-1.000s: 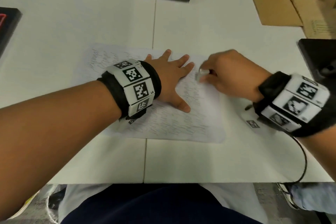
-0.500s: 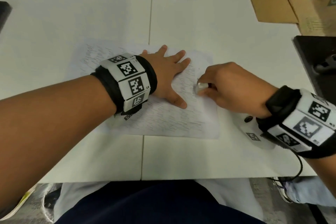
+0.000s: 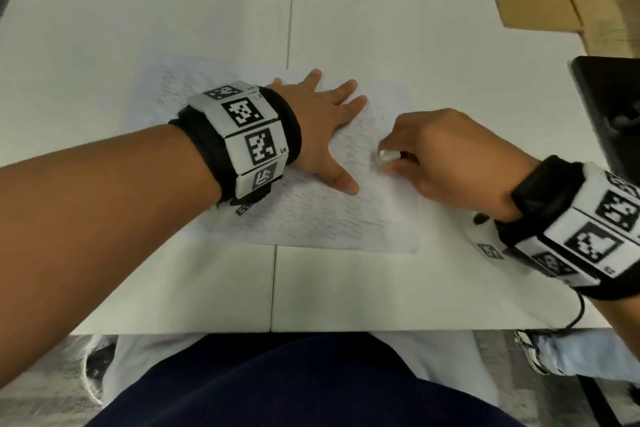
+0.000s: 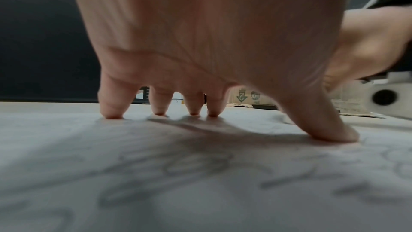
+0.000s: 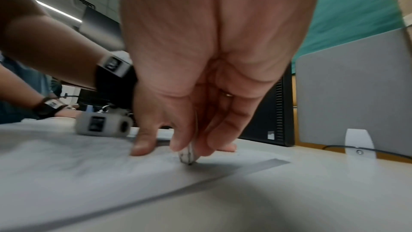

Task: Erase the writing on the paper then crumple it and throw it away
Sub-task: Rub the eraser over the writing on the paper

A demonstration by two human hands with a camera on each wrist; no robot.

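- Left hand [image 3: 322, 128] is lying flat with fingers spread, pinning the paper [image 3: 311, 218].
- Right hand [image 3: 446, 152], at its three o'clock, is pinching the eraser [image 3: 386, 157]; short, light strokes should avoid tearing.

White table [image 3: 381, 28]; cardboard boxes [image 3: 540, 0] far right; teal wall [image 5: 356, 15].

Paper [image 3: 311, 218]: white sheet, pencil-scribbled, flat on bench [image 3: 381, 288]; eraser [image 3: 386, 157]: small, white, tip touching the sheet.
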